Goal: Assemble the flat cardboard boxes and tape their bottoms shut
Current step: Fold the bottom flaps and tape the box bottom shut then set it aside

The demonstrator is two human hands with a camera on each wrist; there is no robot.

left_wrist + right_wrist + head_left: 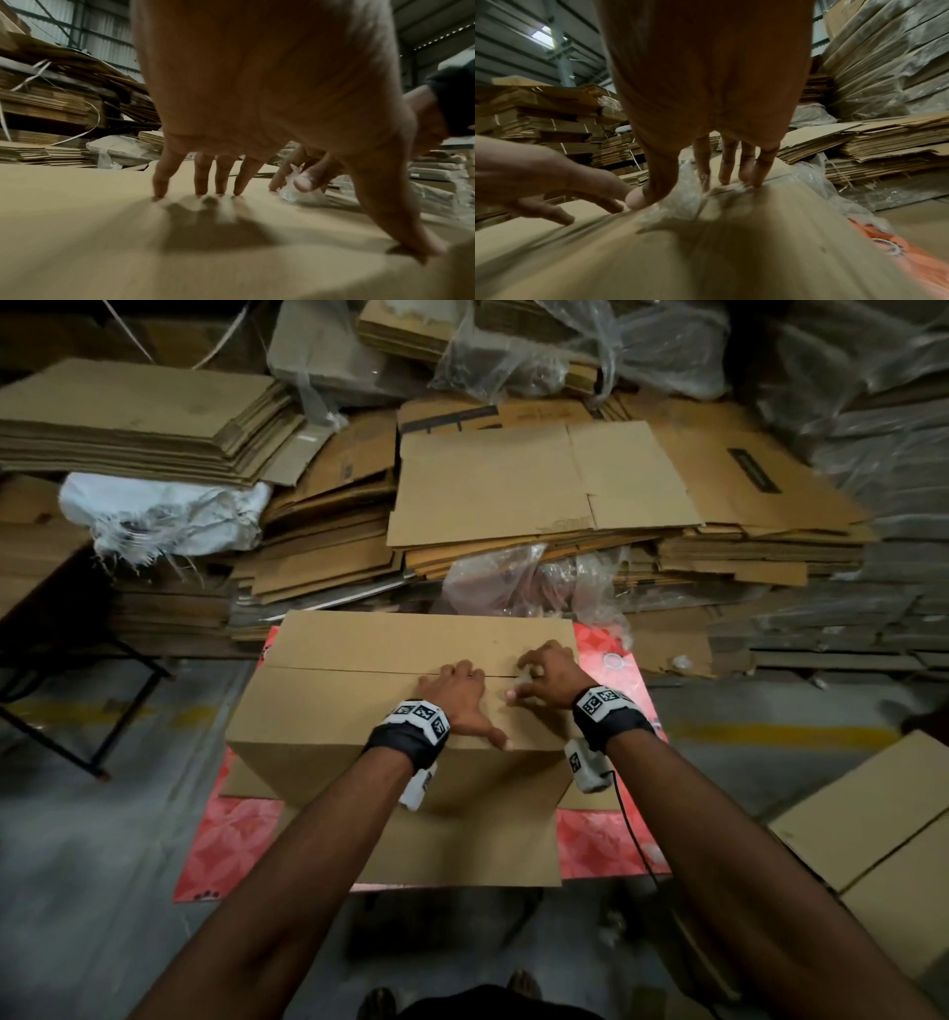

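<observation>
Two hands work at a red patterned table (236, 834) on a grey warehouse floor, hemmed by stacks of flat cardboard (539, 490) under corrugated metal walls. The box (359, 706) stands there, closed flaps up, seam running left to right. The left hand (457, 701) presses spread fingers on the seam. The right hand (549, 672) apparently pinches crumpled clear tape (680, 194). Print on the stacks is unreadable.

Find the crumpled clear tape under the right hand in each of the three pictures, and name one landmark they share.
Head: tape right of centre, on the box seam under the right hand.
Left wrist: tape right of centre, behind the left hand.
Right wrist: tape centre, beneath the thumb.
Shared landmark: the box's seam.
</observation>
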